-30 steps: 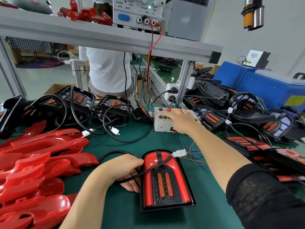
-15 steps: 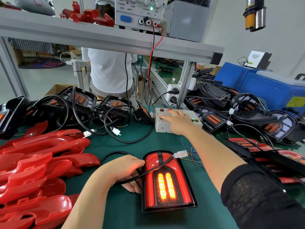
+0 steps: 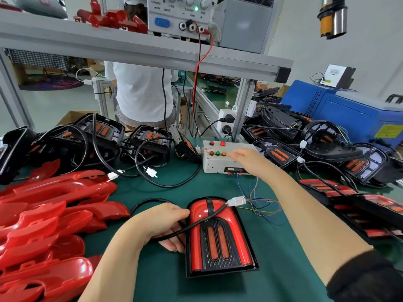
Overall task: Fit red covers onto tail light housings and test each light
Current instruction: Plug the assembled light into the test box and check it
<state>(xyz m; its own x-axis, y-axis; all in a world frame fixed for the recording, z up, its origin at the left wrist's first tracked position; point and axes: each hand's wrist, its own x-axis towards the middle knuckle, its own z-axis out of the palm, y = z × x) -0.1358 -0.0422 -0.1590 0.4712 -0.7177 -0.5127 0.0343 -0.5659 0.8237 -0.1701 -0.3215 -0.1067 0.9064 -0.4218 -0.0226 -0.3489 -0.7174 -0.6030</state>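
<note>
Lower centre, a left hand (image 3: 165, 225) curls around the black cable (image 3: 205, 219) beside the red-covered tail light (image 3: 218, 243), its lamps dark. Beyond, the right hand (image 3: 246, 159), fingers straight and holding nothing, reaches over the test box (image 3: 214, 164). A tug could unseat the white connector (image 3: 236, 201), faking a failure.

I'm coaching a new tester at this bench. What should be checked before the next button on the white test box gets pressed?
1. Red cover seated flush on tail light: ok.
2. White connector plugged into the thin wires: ok.
3. Left hand holds tail light's left edge: ok.
4. Power supply's green lamp lit: ok.
5. Centre strips lit: not ok, dark.
6. Right hand touching a test box button: cannot tell.
</note>
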